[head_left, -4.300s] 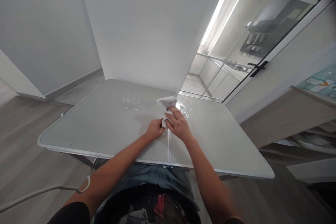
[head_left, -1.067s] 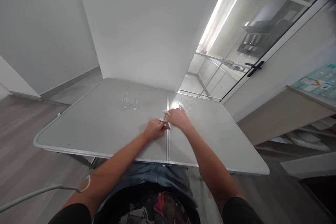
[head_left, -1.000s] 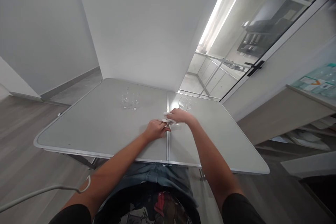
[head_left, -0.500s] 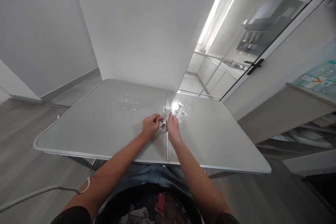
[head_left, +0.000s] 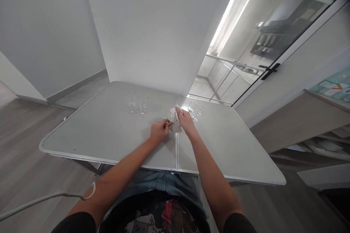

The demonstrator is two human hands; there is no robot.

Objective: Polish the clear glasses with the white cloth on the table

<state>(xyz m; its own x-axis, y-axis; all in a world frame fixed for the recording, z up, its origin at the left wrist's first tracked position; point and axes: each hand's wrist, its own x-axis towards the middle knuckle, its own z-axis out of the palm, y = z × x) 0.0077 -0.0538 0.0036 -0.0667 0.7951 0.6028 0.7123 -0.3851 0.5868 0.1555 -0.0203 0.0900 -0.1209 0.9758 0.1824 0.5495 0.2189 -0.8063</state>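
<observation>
white walls (head_left: 153, 25), grey wood floor (head_left: 24, 174), a grey folding table (head_left: 109, 134), a bright glass door (head_left: 246, 36).

Grey folding desk (head_left: 115, 131): smooth matt top, pale metal-looking rim and centre seam. Small white cloth (head_left: 175, 114): soft, crumpled, matt. Clear stemmed glasses (head_left: 194, 109): transparent, glossy, catching highlights. Second pair of small clear glasses (head_left: 137, 105): same shiny transparent glass. Grey wood-grain plank floor (head_left: 24, 160): dull sheen. Large glazed door (head_left: 262, 36): glossy reflective panes, black metal handle (head_left: 269, 71).
</observation>
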